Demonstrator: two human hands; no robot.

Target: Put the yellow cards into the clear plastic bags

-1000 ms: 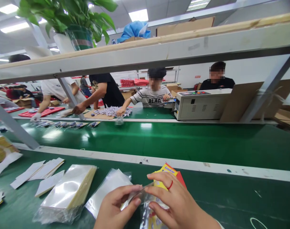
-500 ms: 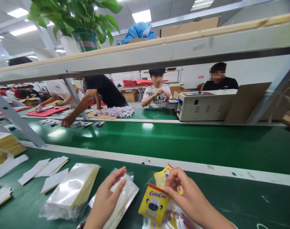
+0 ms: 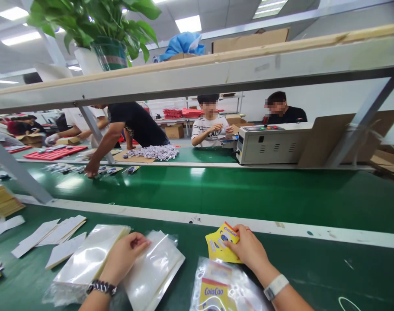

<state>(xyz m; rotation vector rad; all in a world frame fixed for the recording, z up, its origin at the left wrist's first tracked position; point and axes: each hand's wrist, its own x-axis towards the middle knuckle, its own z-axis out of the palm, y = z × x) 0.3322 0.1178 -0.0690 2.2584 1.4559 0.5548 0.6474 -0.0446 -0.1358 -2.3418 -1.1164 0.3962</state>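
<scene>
My left hand (image 3: 127,252) is closed, thumb and fingertips together at the left edge of a loose pile of clear plastic bags (image 3: 156,263). Whether a bag's edge is between those fingertips is too small to tell. My right hand (image 3: 250,248) pinches yellow ColaCao cards (image 3: 221,244) with a picture of earbuds on them; they overlap, so their number is unclear. Below that hand lies a clear bag (image 3: 245,283) with another yellow ColaCao card showing through it. Left of the loose bags is a thick wrapped stack of clear bags (image 3: 89,255).
White card slips (image 3: 65,231) lie at the left. A white strip (image 3: 190,218) separates my worktop from the green belt (image 3: 248,190). A shelf beam (image 3: 216,77) crosses overhead. Across the belt, a co-worker's hand (image 3: 93,167) reaches to small packs; a beige machine (image 3: 271,144) stands right.
My left hand has closed from spread fingers, beside the plastic bags. My right hand has lifted the yellow cards away from the clear bag, where another card now shows.
</scene>
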